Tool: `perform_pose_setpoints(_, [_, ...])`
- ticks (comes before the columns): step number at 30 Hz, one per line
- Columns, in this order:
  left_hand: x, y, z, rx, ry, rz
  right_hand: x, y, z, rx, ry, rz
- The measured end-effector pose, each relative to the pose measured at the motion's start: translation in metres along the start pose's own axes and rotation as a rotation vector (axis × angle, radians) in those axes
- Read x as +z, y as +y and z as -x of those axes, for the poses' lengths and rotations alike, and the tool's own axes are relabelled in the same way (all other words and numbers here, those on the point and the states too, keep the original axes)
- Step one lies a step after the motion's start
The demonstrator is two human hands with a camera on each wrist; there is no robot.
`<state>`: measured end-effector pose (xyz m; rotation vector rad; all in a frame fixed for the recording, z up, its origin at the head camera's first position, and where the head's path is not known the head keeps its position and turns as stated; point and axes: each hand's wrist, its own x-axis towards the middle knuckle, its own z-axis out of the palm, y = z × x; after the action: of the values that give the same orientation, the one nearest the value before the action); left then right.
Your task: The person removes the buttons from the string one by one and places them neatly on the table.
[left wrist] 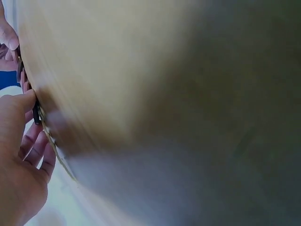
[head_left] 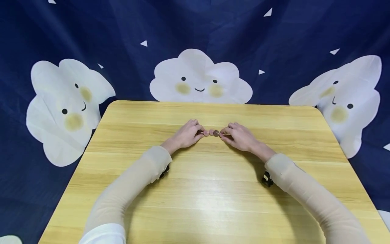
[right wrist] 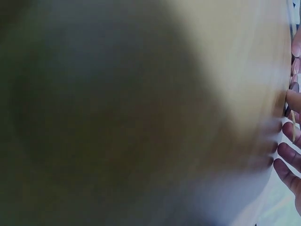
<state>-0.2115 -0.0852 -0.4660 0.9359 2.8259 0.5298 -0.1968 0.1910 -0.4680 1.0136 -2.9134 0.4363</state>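
A short row of small round pink and dark brown discs (head_left: 211, 132) spans the gap between the two hands near the far side of the table. My left hand (head_left: 186, 134) pinches its left end between thumb and fingers. At the right end, my right hand (head_left: 239, 137) pinches it the same way. In the left wrist view a dark flat piece (left wrist: 36, 113) shows under the left thumb, the other fingers loosely bent below it. A thin pale strip (right wrist: 293, 126) sticks out by the right fingers in the right wrist view. The fingers hide both ends of the row.
The wooden table (head_left: 201, 189) has a pale, glossy top and rounded far corners. Behind it hangs a dark blue cloth (head_left: 128, 27) printed with smiling white clouds. A dark wrist camera (head_left: 267, 179) hangs beneath the right sleeve, another (head_left: 164, 172) beneath the left.
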Motion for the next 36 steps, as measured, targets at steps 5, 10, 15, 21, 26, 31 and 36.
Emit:
perform_pose_setpoints(5, [0.002,0.005,0.004,0.006,0.008,0.019,-0.003,-0.001,0.01,-0.009,0.0,-0.004])
perform_pose_setpoints(10, [0.007,0.011,0.009,0.029,0.023,0.024,-0.004,-0.001,0.019,-0.004,0.0,-0.008])
perform_pose_setpoints(15, [0.012,0.019,0.013,0.058,0.014,0.032,-0.005,-0.002,0.029,-0.008,0.0,-0.015])
perform_pose_setpoints(21, [0.016,0.027,0.014,0.108,0.018,0.055,-0.008,0.0,0.043,-0.009,0.004,-0.027])
perform_pose_setpoints(26, [0.018,0.029,0.019,0.111,0.023,0.072,-0.009,-0.001,0.053,-0.015,0.008,-0.032])
perform_pose_setpoints(31, [0.018,0.031,0.023,0.123,0.018,0.072,-0.009,-0.004,0.062,-0.026,0.024,-0.036])
perform_pose_setpoints(36, [0.02,0.033,0.027,0.147,0.025,0.076,-0.01,-0.009,0.07,-0.024,0.02,-0.038])
